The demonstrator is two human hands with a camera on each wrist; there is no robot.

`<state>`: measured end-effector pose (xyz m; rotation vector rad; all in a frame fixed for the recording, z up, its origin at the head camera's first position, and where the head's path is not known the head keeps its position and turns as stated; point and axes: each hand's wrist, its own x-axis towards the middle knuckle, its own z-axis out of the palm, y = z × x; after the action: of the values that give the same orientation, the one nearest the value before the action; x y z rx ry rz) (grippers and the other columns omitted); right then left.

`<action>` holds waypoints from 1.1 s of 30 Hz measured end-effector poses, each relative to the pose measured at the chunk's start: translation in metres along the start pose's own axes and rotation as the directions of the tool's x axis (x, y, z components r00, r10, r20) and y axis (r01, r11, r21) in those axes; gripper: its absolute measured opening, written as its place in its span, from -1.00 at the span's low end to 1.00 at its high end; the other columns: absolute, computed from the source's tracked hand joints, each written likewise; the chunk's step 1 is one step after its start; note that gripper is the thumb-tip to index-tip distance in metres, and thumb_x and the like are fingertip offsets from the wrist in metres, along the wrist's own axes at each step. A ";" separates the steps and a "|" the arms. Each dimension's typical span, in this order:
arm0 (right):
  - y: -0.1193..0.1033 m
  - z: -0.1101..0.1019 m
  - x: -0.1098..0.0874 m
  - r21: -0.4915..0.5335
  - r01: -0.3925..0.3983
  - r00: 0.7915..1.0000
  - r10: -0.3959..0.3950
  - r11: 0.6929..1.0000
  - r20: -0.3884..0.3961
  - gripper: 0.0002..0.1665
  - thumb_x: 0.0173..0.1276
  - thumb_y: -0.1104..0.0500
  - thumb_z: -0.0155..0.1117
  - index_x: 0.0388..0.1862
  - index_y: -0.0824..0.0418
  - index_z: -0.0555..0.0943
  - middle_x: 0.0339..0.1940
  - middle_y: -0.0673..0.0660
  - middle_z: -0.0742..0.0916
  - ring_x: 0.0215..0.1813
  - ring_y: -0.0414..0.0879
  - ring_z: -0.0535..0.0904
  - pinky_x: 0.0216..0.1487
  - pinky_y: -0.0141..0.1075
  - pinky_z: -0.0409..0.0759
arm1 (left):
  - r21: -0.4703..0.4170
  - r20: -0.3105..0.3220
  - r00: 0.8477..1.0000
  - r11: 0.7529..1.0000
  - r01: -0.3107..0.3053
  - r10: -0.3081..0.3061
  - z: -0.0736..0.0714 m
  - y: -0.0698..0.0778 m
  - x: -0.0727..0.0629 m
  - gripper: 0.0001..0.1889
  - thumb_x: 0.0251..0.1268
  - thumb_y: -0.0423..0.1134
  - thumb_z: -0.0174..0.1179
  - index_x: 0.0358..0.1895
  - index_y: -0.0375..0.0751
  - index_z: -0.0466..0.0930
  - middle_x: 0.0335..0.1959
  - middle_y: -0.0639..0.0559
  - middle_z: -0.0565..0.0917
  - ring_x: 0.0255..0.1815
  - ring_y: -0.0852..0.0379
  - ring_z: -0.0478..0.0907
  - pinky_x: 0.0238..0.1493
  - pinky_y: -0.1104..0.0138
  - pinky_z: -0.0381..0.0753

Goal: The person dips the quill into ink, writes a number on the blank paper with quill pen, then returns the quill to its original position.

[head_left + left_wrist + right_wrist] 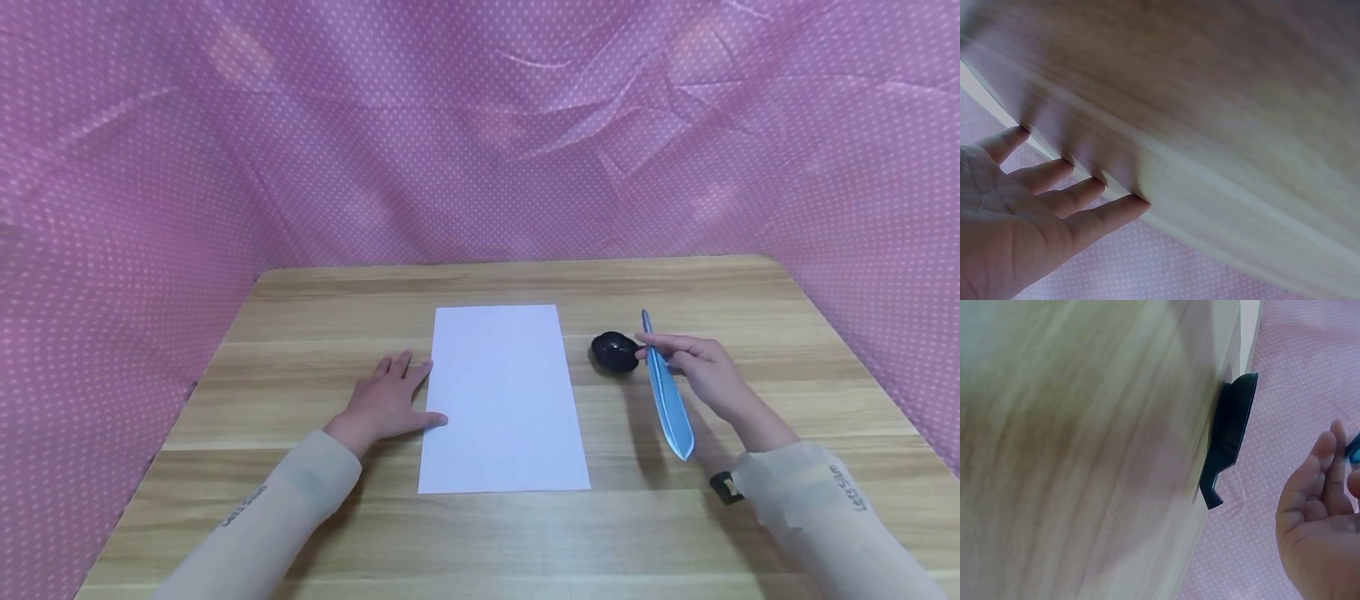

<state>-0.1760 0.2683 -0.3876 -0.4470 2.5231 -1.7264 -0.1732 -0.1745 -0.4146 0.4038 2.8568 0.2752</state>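
A white sheet of paper (502, 400) lies flat on the wooden table. At its left edge rests my left hand (386, 400), palm down with fingers spread and the thumb on the paper. To the right, my right hand (701, 367) pinches a blue quill pen (671, 408) above the table. The pen's narrow end points away and its broad, feather-like end towards me. Just left of those fingers stands a small black dish (615, 352) with a short handle. In the right wrist view, the dish (1232, 425) sits on the table apart from the hand.
The wooden table (300, 333) has rounded far corners. Pink cloth with white dots (450, 167) hangs behind it and along both sides. A small black device (726, 487) sits at the right wrist by the sleeve.
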 end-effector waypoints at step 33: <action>-0.002 0.007 -0.002 -0.199 0.187 0.965 -0.218 0.962 -0.144 -0.67 0.38 0.44 0.11 0.11 0.47 0.53 -0.18 0.37 0.71 -0.25 -0.20 0.68 -0.25 -0.47 0.58 | 0.002 0.010 1.000 1.000 -0.002 0.002 0.001 0.000 0.001 0.04 -0.01 0.49 0.11 0.51 0.00 0.07 0.51 -0.25 -0.06 0.45 -0.38 -0.13 0.17 -0.34 0.11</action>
<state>-0.1727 0.2616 -0.3887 -0.6195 2.8620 -1.6623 -0.1741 -0.1738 -0.4158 0.4071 2.8474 0.2692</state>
